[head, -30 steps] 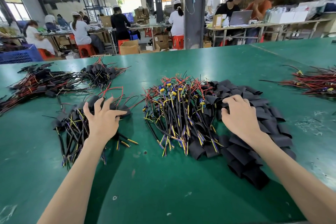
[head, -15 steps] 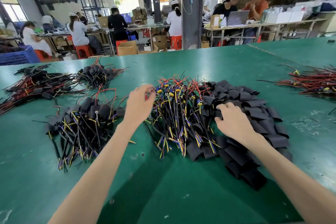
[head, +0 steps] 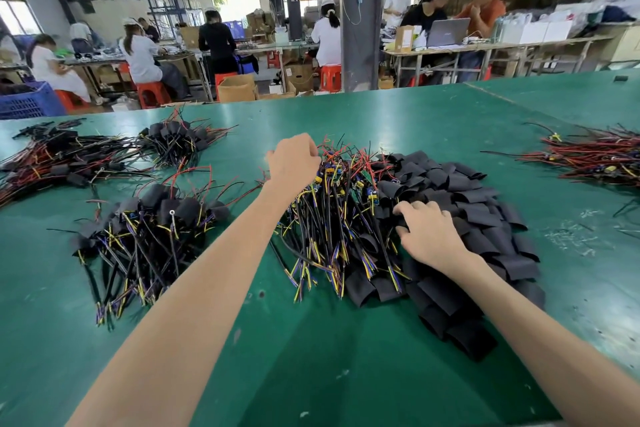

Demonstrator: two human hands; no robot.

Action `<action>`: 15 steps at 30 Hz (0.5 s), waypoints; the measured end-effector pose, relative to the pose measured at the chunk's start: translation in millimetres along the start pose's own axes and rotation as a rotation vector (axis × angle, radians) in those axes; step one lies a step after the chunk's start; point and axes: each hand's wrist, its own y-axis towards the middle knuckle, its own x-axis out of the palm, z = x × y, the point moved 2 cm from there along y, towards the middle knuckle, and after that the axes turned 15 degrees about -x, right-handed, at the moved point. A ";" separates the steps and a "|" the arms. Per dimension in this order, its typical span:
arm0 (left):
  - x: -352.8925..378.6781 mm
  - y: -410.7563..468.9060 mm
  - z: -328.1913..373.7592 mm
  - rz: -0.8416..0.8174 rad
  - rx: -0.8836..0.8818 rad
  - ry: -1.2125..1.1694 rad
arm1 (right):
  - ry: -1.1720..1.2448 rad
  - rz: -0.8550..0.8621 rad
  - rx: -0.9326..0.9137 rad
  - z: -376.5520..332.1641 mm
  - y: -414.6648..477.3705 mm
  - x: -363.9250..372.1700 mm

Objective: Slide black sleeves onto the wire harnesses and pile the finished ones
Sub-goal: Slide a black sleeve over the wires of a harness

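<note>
Curling over the unsleeved wire harnesses (head: 332, 218) mid-tabletop (head: 346, 374), the left hand (head: 294, 159) hides its grip. The right hand (head: 429, 232) rests loosely spread fingers on the adjacent black sleeves (head: 485, 204), likely to pair one.

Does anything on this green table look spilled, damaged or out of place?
Nothing looks damaged. One pale patch on the green table, right of the black sleeves, stands out: scuffs or scraps, I cannot tell which.
</note>
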 end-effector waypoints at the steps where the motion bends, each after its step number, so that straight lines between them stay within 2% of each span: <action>1: 0.7 -1.0 0.2 0.021 0.027 -0.003 | -0.012 -0.005 -0.005 0.5 0.1 0.9; 7: -1.5 -3.3 5.0 -0.066 0.048 -0.221 | 0.030 0.045 -0.008 2.2 0.7 1.4; 11: -7.9 -1.9 7.4 -0.079 -0.085 -0.417 | 0.076 0.112 0.008 1.7 1.5 -2.1; 15: -8.0 -0.4 7.6 -0.108 -0.148 -0.280 | 0.184 0.197 0.019 1.0 1.0 -7.2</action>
